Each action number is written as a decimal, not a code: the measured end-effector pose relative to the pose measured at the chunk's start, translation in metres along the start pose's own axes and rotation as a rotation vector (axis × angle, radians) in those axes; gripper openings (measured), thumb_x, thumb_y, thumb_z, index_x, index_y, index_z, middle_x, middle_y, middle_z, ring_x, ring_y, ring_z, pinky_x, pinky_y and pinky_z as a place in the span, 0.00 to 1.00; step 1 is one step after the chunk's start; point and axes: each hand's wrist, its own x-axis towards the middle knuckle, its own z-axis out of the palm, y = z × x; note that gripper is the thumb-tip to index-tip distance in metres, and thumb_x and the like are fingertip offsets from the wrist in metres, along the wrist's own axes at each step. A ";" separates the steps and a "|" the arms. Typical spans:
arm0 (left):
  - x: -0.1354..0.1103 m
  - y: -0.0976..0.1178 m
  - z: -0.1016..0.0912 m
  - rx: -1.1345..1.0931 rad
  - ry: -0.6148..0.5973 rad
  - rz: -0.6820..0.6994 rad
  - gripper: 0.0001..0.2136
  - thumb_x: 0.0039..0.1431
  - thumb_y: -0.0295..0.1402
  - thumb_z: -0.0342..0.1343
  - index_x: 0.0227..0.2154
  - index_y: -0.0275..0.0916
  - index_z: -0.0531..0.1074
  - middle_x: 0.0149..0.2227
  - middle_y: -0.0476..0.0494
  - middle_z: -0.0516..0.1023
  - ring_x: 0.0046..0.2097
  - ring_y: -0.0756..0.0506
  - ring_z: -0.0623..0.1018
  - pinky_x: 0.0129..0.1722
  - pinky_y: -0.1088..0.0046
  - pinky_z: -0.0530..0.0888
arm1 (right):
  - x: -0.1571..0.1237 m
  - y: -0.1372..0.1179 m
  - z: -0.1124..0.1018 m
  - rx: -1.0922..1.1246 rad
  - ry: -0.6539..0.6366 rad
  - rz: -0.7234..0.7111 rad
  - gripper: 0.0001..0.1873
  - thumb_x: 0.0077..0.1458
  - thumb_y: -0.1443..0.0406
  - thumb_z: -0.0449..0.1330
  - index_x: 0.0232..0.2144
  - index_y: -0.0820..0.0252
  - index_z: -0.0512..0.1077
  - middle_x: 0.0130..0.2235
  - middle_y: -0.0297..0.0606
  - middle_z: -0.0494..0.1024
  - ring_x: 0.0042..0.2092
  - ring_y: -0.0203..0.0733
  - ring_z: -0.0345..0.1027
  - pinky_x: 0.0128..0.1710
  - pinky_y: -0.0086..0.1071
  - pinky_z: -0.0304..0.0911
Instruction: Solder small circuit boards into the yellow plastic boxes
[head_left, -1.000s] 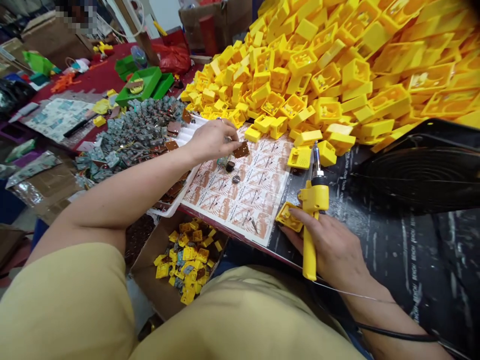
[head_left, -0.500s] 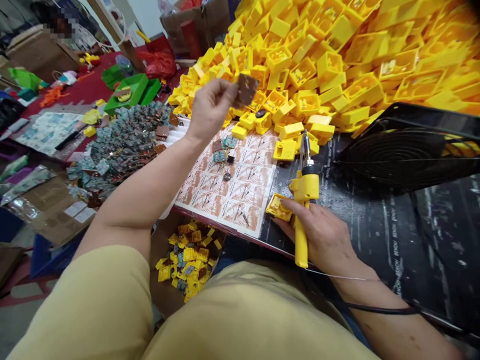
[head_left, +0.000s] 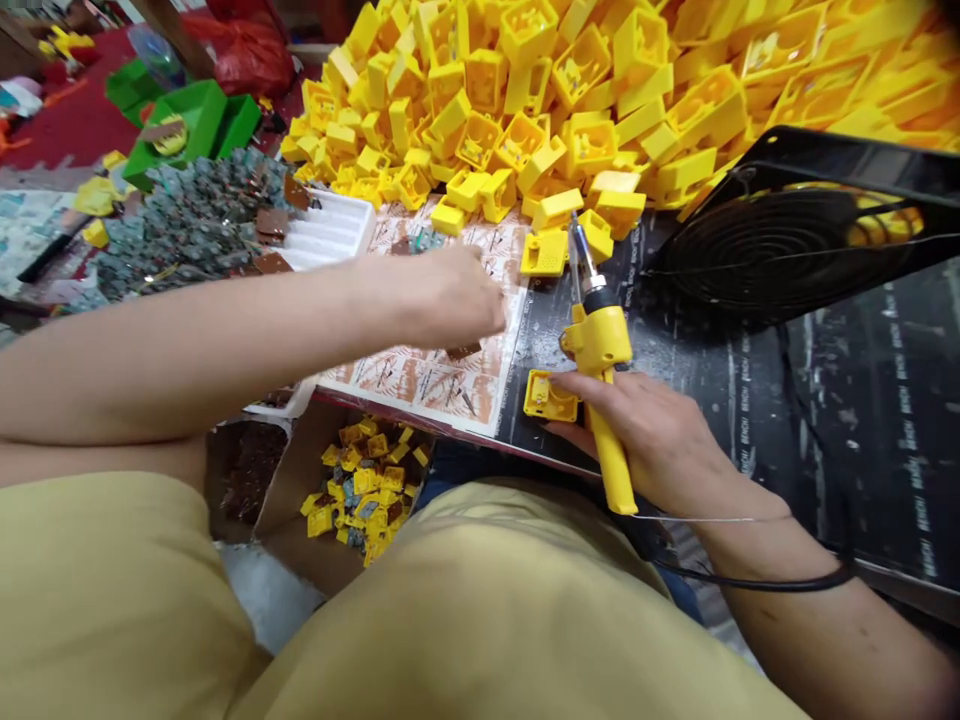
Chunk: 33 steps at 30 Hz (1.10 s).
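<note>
My left hand (head_left: 457,295) is closed and palm down, low over the printed sheet (head_left: 390,375). A corner of a brown circuit board (head_left: 463,351) shows under its fingers; the fingertips are hidden. My right hand (head_left: 660,425) grips a yellow soldering gun (head_left: 604,340), whose metal tip points up and away from me. Solder wire trails from the base of its handle. The same hand's thumb and fingers also hold a small yellow plastic housing (head_left: 550,396), open side up, at the table's front edge. Small green circuit boards (head_left: 426,240) lie beyond my left hand.
A large heap of yellow housings (head_left: 480,90) fills the back. A black fan (head_left: 780,240) stands at right on the black bench mat (head_left: 847,430). At left are piled circuit boards (head_left: 187,225) and a white ridged tray (head_left: 330,230). Below, a cardboard box (head_left: 289,520) holds yellow parts.
My left hand has come down and nearer from above the sheet, bringing the brown circuit board low over it. My right hand keeps its hold on the soldering gun and housing. The view has shifted.
</note>
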 end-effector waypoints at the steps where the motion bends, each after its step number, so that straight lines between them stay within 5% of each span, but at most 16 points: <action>1: 0.001 0.010 0.004 0.022 0.026 0.095 0.11 0.53 0.20 0.56 0.20 0.42 0.71 0.30 0.47 0.79 0.49 0.40 0.78 0.63 0.56 0.64 | -0.001 0.000 -0.001 0.015 -0.012 -0.012 0.15 0.66 0.62 0.58 0.53 0.58 0.66 0.31 0.32 0.72 0.31 0.39 0.68 0.33 0.32 0.64; 3: 0.000 0.021 0.013 -0.037 0.094 0.314 0.14 0.62 0.23 0.49 0.26 0.46 0.74 0.46 0.49 0.81 0.64 0.43 0.70 0.72 0.58 0.54 | -0.004 0.002 -0.003 0.038 -0.025 -0.023 0.15 0.67 0.62 0.58 0.54 0.58 0.66 0.31 0.32 0.72 0.32 0.39 0.70 0.37 0.33 0.66; 5: -0.005 0.017 0.021 -0.141 0.218 0.325 0.17 0.67 0.27 0.43 0.37 0.49 0.78 0.59 0.54 0.76 0.70 0.45 0.63 0.74 0.57 0.52 | -0.008 0.004 -0.003 0.055 -0.024 -0.023 0.17 0.66 0.60 0.59 0.54 0.59 0.65 0.33 0.33 0.74 0.35 0.40 0.72 0.46 0.37 0.68; 7: -0.012 0.005 0.029 -0.210 0.441 0.056 0.18 0.68 0.30 0.43 0.49 0.48 0.77 0.62 0.48 0.73 0.68 0.41 0.67 0.69 0.51 0.59 | -0.013 0.006 -0.003 0.078 -0.019 -0.012 0.21 0.64 0.58 0.62 0.55 0.60 0.65 0.36 0.35 0.76 0.39 0.42 0.74 0.52 0.41 0.68; 10: -0.018 -0.002 0.043 -0.336 0.649 -0.288 0.18 0.67 0.36 0.46 0.52 0.39 0.76 0.53 0.39 0.80 0.55 0.38 0.77 0.57 0.53 0.71 | -0.017 0.009 -0.004 0.115 -0.003 0.016 0.25 0.61 0.58 0.65 0.56 0.60 0.65 0.40 0.40 0.78 0.43 0.46 0.75 0.52 0.42 0.69; 14: -0.005 0.027 0.056 -0.271 0.549 -0.330 0.17 0.65 0.43 0.51 0.40 0.38 0.80 0.42 0.39 0.83 0.50 0.35 0.77 0.53 0.50 0.71 | -0.019 0.008 -0.003 0.130 0.000 0.038 0.26 0.60 0.59 0.66 0.56 0.60 0.64 0.41 0.41 0.78 0.43 0.47 0.76 0.51 0.44 0.71; 17: 0.016 0.050 0.058 -0.128 0.479 -0.318 0.17 0.62 0.44 0.54 0.39 0.34 0.80 0.43 0.33 0.82 0.53 0.30 0.75 0.55 0.46 0.68 | -0.020 0.005 -0.003 0.140 0.007 0.043 0.27 0.60 0.60 0.66 0.57 0.59 0.63 0.40 0.40 0.78 0.43 0.47 0.76 0.51 0.45 0.72; 20: 0.029 0.050 0.060 -0.181 0.402 -0.263 0.13 0.63 0.37 0.54 0.40 0.35 0.80 0.44 0.33 0.81 0.54 0.32 0.74 0.57 0.48 0.67 | -0.022 0.004 -0.006 0.136 0.008 0.047 0.27 0.60 0.61 0.66 0.58 0.58 0.62 0.40 0.39 0.78 0.42 0.47 0.76 0.50 0.46 0.72; 26: 0.006 0.029 0.075 -0.422 0.459 -0.118 0.07 0.62 0.30 0.55 0.34 0.39 0.78 0.40 0.42 0.84 0.48 0.41 0.78 0.60 0.55 0.66 | -0.020 0.001 -0.004 0.128 0.000 0.050 0.25 0.60 0.65 0.65 0.57 0.57 0.64 0.41 0.39 0.79 0.44 0.46 0.77 0.53 0.46 0.72; 33: -0.012 0.044 0.081 -0.664 0.537 -0.176 0.06 0.59 0.34 0.55 0.32 0.40 0.76 0.30 0.49 0.83 0.35 0.47 0.78 0.66 0.52 0.59 | 0.003 -0.015 0.002 -0.009 0.146 0.101 0.16 0.62 0.63 0.65 0.51 0.55 0.69 0.35 0.32 0.81 0.34 0.39 0.77 0.55 0.45 0.70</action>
